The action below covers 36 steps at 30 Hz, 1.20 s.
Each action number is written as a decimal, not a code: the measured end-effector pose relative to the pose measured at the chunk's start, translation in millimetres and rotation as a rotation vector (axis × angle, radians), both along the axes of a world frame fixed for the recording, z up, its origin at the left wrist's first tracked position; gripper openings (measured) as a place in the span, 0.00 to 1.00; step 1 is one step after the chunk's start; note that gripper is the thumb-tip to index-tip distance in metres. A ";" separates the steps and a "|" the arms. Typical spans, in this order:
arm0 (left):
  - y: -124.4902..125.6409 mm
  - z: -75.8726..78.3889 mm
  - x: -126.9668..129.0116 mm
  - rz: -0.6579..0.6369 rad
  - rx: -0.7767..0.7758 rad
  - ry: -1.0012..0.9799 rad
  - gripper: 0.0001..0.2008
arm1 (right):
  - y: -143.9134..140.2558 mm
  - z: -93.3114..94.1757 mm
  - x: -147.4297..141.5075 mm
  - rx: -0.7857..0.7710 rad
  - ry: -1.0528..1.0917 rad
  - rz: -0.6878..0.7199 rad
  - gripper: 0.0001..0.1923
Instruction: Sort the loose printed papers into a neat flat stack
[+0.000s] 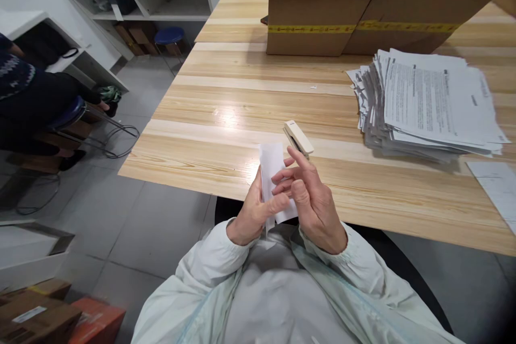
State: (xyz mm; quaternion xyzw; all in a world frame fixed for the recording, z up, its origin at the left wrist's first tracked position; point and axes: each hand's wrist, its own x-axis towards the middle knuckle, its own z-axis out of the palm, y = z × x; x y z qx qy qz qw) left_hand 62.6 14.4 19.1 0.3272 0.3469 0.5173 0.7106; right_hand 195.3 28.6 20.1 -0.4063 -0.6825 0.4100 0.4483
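Observation:
My left hand (258, 207) is closed on a folded white paper (271, 158), its thumb lying across the front. The paper stands upright in a narrow strip, and a lower flap of it shows between my hands. Over the paper's right side is my right hand (312, 193), its fingers spread and partly bent; whether the fingertips touch the sheet I cannot tell. Just beyond my right fingers, a cream stapler (299, 137) lies on the wooden table (201, 140).
A thick stack of printed sheets (435, 102) sits at the right, with a loose sheet (494, 188) nearer the edge. Cardboard boxes (310, 27) stand at the table's back. Left of the table, a person (36, 91) sits on a stool. More boxes (36, 317) are on the floor.

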 end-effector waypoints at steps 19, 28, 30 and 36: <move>33.4 38.3 -50.6 0.179 0.563 0.893 0.04 | 27.6 -1.8 34.6 0.195 0.334 -0.331 0.03; 32.3 -15.1 -37.0 0.229 0.522 0.629 0.06 | 20.3 -31.1 50.8 -0.083 0.356 -0.204 0.04; 32.3 -14.9 -34.4 0.230 0.493 0.636 0.04 | 20.6 -30.1 52.3 -0.099 0.351 -0.212 0.05; 29.0 -24.3 -23.8 0.210 0.378 0.542 0.18 | 19.4 -32.7 51.7 -0.123 0.267 -0.248 0.07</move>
